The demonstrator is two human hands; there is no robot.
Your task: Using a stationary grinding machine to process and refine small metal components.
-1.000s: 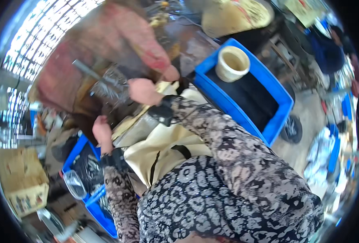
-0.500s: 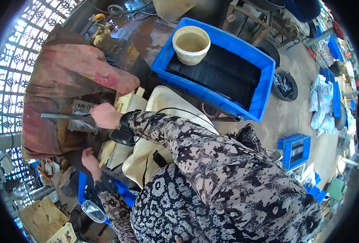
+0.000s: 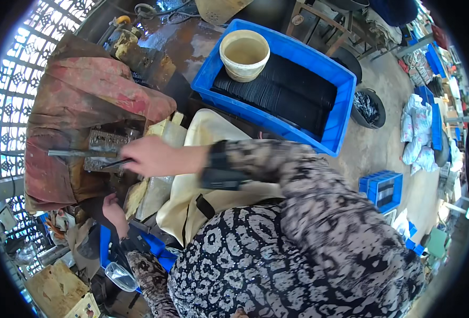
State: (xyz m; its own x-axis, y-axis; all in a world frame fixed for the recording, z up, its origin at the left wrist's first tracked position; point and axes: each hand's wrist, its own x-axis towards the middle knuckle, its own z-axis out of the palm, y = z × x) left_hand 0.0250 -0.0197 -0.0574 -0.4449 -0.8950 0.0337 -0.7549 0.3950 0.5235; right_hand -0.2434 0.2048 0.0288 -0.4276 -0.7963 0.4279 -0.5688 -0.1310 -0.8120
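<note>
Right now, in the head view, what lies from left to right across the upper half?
Red-draped machine → right hand holding a thin dark tool at its metal block → cream bucket → blue crate of black sheets → white bags.

Daylight enters through a patterned lattice window grille (image 3: 12,106) along the left edge; panes read bright white. Floor (image 3: 382,143): bare grey concrete, dusty, visible at right. Dark wet-looking worktop (image 3: 192,42) at top centre, stained brown. Large blue plastic crate (image 3: 345,100) sits at the worktop's right edge, lined with black sheets; a cream bucket (image 3: 244,53) stands in its left corner. A wooden stool frame (image 3: 324,26) stands behind the crate. On the floor at right: a round black basin (image 3: 369,108), a small blue crate (image 3: 381,188), white sacks (image 3: 417,132). Cardboard box (image 3: 57,289) in the lower left corner. Overall lighting even, no hard shadows.
</note>
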